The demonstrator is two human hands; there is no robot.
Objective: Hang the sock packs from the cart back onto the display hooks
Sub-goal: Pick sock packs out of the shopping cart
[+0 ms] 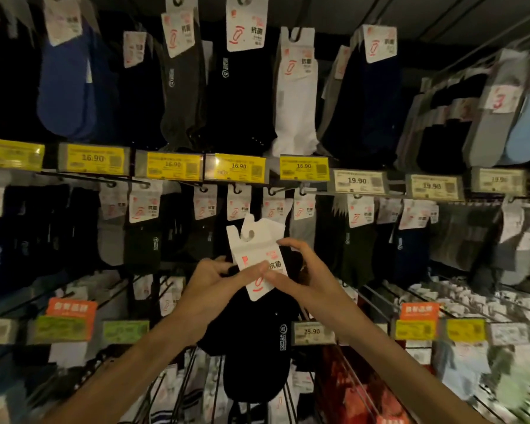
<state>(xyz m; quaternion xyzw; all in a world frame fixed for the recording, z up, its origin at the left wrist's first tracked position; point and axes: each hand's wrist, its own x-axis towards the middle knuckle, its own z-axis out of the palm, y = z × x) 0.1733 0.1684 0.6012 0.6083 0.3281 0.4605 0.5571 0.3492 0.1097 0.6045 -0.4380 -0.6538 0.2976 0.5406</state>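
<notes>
Head-worn wide-angle view, close up towards sock display [239,168]

display hooks [74,176] in tiers, each carrying hanging sock packs [242,96]; yellow price tags [238,167] clipped at hook fronts.

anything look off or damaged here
Only the black sock pack stands out: the left hand and right hand pinch its white header card, which sits tilted, off any hook. No tear or spill shows.

2 hands [251,276] pinching black sock pack [257,341]
</notes>
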